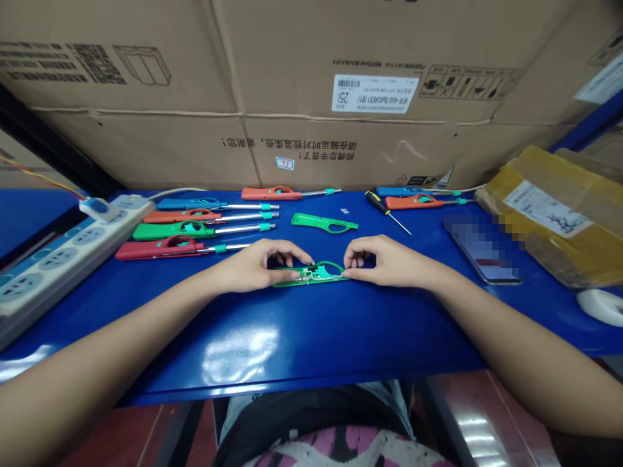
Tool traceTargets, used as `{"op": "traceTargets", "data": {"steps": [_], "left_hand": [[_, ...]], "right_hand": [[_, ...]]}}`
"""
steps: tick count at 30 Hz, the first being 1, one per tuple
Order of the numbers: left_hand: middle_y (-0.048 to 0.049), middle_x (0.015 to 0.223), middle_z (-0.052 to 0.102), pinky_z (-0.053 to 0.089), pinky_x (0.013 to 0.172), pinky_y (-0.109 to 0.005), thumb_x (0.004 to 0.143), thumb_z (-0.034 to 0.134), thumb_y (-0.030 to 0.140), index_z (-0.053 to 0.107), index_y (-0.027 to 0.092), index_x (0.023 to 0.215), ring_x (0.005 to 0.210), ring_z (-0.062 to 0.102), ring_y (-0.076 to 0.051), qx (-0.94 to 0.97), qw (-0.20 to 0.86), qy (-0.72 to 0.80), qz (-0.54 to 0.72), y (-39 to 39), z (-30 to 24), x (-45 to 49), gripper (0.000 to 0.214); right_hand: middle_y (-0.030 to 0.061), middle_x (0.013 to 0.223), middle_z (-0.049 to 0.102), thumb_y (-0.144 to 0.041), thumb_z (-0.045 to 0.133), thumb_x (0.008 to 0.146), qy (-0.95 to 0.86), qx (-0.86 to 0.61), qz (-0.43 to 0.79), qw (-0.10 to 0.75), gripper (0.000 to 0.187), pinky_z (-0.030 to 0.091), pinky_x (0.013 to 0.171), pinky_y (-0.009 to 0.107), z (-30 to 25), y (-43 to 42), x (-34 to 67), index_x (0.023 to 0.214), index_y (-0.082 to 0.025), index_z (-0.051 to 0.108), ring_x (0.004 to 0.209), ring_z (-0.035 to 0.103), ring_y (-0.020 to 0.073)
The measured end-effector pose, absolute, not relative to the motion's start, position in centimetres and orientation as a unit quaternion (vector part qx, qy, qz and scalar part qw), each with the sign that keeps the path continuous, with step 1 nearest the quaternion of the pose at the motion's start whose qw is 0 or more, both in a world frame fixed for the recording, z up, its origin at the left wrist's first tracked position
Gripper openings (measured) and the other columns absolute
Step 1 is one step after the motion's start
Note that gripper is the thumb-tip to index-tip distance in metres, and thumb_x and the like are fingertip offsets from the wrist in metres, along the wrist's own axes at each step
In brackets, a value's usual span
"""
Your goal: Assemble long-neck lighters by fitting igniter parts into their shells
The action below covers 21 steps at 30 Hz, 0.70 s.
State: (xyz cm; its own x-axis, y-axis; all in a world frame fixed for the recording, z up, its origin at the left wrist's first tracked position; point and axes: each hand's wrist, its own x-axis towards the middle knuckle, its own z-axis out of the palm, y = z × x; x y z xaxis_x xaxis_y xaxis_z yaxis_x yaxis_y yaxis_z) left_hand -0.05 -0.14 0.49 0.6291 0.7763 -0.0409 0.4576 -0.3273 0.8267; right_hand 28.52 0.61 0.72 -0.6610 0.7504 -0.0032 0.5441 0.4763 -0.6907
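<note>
Green lighter shell (325, 275), opened: lies flat on the blue bench (302, 337), centre of frame.
Left hand (257, 264): grip pinching its left end.
Right hand (389, 261): grip pinching its right end.
Handling: best held level, lest loose inner parts unseat.

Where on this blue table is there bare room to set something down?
Bare: the front strip of the table, this side of the open green lighter that your left hand and right hand pinch; the gap between screwdriver and phone. Crowded: the lighter row by the power strip.
</note>
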Motion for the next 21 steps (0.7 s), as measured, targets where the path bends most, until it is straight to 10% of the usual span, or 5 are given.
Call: {"op": "traceTargets", "data": {"steps": [21], "left_hand": [[-0.0050, 0.139, 0.063, 0.046, 0.101, -0.046, 0.095, 0.053, 0.023, 0.059, 0.029, 0.140, 0.117, 0.061, -0.029, 0.967, 0.113, 0.203, 0.103, -0.6, 0.9, -0.4, 0.046]], "right_hand": [[0.0019, 0.078, 0.067, -0.030, 0.069, 0.085, -0.863, -0.389, 0.292, 0.136, 0.013, 0.047, 0.067, 0.027, 1.1, 1.0, 29.0, 0.082, -0.017, 0.068, 0.071, 0.059, 0.0145]]}}
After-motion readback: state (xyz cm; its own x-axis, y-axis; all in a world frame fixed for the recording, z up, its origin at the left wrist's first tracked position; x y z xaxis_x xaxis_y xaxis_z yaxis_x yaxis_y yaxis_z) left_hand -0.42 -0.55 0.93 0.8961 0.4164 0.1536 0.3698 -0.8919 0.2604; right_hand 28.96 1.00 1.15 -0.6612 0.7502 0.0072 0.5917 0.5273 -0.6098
